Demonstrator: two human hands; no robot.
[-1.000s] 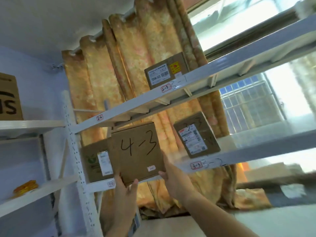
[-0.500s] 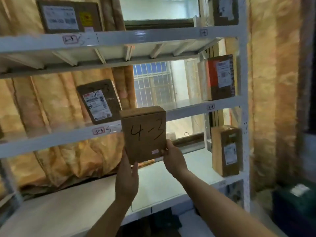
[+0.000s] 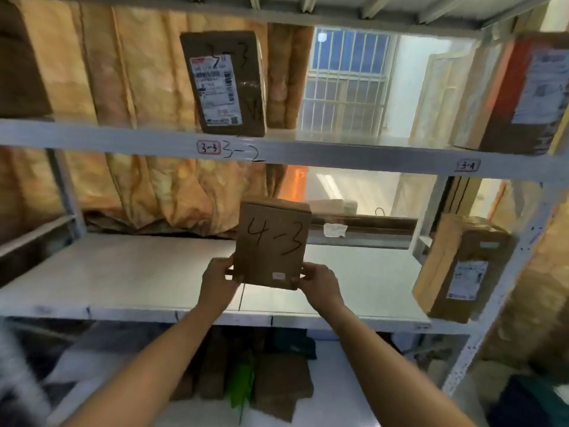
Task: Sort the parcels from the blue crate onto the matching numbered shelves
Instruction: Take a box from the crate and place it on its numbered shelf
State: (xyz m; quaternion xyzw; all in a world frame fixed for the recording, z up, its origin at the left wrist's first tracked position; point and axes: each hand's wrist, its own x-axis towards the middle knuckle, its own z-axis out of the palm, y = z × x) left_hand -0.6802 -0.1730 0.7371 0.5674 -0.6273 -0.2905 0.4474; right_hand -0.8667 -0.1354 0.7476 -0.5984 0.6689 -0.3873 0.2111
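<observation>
Cardboard parcel (image 3: 272, 245), small, brown and hand-marked "4-3" in black, was held upright over the middle of the pale grey metal shelf board (image 3: 123, 272). The left hand (image 3: 217, 282) pinched its lower left corner and the right hand (image 3: 321, 283) its lower right corner, fingers curled around the edges. Half a second earlier the box was level with the red-framed "3-3" label (image 3: 209, 147). By this moment it had come down to the tier below, under the labelled brown parcel marked 3-3 (image 3: 226, 84). That probably made this the row-four shelf, with the third slot found. The tags on its front edge were too blurred to read. Whether the box base touched the board could not be told, and release looked near.
</observation>
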